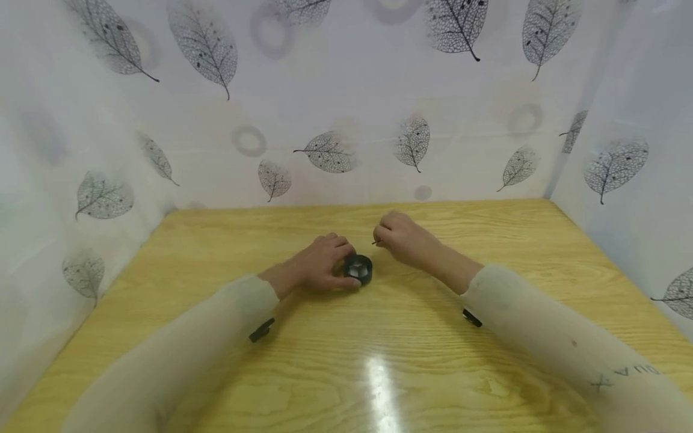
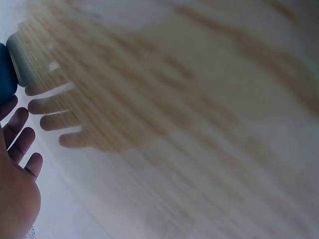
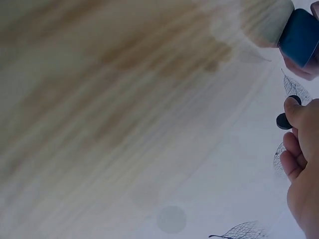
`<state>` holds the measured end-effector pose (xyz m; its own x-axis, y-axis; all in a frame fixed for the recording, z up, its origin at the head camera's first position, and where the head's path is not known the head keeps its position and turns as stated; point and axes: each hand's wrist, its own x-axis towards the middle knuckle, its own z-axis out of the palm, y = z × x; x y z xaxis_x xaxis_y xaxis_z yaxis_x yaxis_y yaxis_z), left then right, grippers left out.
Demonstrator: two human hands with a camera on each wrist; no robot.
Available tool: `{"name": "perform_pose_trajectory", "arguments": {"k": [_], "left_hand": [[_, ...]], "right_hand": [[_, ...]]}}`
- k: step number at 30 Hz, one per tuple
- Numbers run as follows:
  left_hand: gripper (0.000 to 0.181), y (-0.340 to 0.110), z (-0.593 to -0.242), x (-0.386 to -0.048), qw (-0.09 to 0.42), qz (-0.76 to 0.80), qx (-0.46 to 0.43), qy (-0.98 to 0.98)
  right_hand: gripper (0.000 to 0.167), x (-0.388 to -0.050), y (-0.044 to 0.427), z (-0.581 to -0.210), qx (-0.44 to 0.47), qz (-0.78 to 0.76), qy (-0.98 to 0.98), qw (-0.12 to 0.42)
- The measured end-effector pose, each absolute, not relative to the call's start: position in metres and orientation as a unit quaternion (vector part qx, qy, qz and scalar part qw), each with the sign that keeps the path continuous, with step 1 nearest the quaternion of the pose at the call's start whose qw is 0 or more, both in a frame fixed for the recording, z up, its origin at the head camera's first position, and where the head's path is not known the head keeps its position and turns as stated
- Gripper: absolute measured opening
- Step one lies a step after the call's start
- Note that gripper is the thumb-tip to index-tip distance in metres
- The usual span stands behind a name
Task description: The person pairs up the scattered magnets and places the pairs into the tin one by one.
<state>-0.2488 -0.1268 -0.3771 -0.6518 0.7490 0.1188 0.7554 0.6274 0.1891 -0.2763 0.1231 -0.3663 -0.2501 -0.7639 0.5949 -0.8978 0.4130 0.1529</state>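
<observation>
My left hand [image 1: 325, 264] holds a small dark round container [image 1: 367, 270] on the table, thumb at the near side and fingers at the far side. The container's top faces up, and something pale shows within its rim. It looks blue-teal from the side in the left wrist view [image 2: 6, 74] and the right wrist view [image 3: 300, 37]. To the right of it and apart from it, my right hand [image 1: 406, 240] pinches a small black disc-like piece [image 3: 283, 121] between thumb and forefinger. My thumb partly covers this piece.
The glossy wooden table [image 1: 325, 361] reflects the hands and a strip of light. A pale curtain [image 1: 346, 90] with leaf prints closes off the back and both sides. A small black device [image 1: 262, 331] sits under the left cuff, another [image 1: 472, 317] under the right.
</observation>
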Motion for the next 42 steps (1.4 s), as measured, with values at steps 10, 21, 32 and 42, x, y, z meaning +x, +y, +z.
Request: {"name": "perform_pose_trajectory", "arguments": {"k": [10, 21, 32, 42], "left_hand": [[0.059, -0.125, -0.377, -0.25, 0.016, -0.113, -0.421, -0.9], [0.055, -0.127, -0.373, -0.25, 0.021, -0.115, -0.425, -0.897], [0.053, -0.126, -0.376, -0.248, 0.019, -0.12, -0.427, -0.896], [0.055, -0.127, -0.379, -0.251, 0.043, -0.127, -0.438, -0.889]], "right_hand": [[0.013, -0.254, 0.113, -0.356, 0.533, 0.119, -0.782, 0.301], [0.018, -0.239, 0.093, -0.356, 0.564, 0.161, -0.768, 0.256], [0.013, -0.235, 0.079, -0.352, 0.485, 0.094, -0.86, 0.125], [0.014, -0.243, 0.07, -0.338, 0.431, 0.079, -0.899, -0.017]]}}
